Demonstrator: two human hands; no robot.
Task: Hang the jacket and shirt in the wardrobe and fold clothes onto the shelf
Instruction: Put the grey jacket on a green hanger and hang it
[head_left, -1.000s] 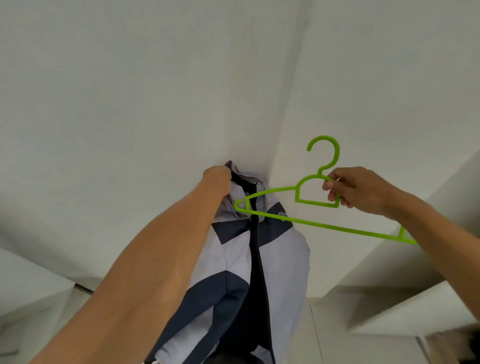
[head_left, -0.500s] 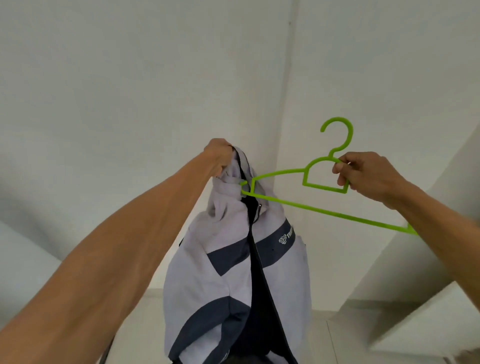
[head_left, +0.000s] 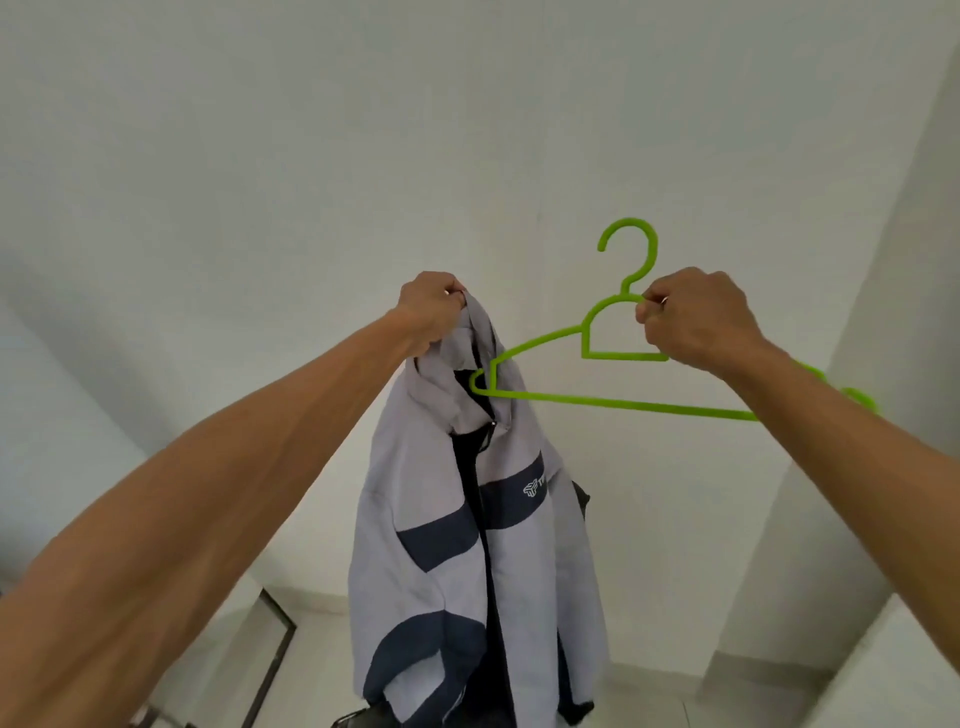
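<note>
Two bare hands are raised before a white wall. Left hand (head_left: 434, 306) grips the collar of a light grey, navy-banded zip jacket (head_left: 467, 551) hanging below it. Right hand (head_left: 696, 317) pinches a lime green plastic hanger (head_left: 613, 401) below its hook, the far tip inside the collar.

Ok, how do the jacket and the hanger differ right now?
The jacket is limp grey-and-navy fabric; the hanger is rigid green plastic. The jacket hangs down from the left hand; the hanger lies crosswise, gripped below its hook by the right hand. Both are held up.
</note>
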